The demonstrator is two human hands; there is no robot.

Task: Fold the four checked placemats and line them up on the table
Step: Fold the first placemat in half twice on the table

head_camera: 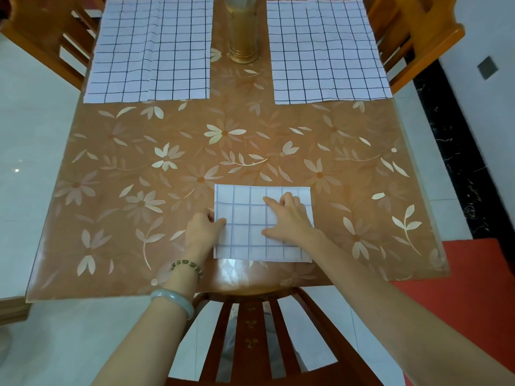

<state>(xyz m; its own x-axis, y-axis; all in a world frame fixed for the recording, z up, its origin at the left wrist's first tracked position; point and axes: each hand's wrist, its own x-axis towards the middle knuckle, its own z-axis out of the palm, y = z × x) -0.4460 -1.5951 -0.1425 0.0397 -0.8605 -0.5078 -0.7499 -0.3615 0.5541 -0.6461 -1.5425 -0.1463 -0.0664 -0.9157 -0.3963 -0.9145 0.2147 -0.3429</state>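
Both hands work one folded placemat point(245, 218) near the front edge of a flower-patterned table point(133, 174).

Pale tile floor point(28, 135) lies to the left. An unfolded placemat point(150, 48) lies flat at the far left of the table, a golden bottle point(242, 29) stands mid-table, and a second flat placemat point(326, 48) lies far right. The left hand point(203, 229), with a bead bracelet point(186, 267) and a pale bangle point(172, 300) on its wrist, pinches the folded mat's left edge, thumb on top. The right hand point(287, 218) rests spread on the cloth, pressing down and grasping nothing. A red mat point(473, 288) covers the floor to the right.
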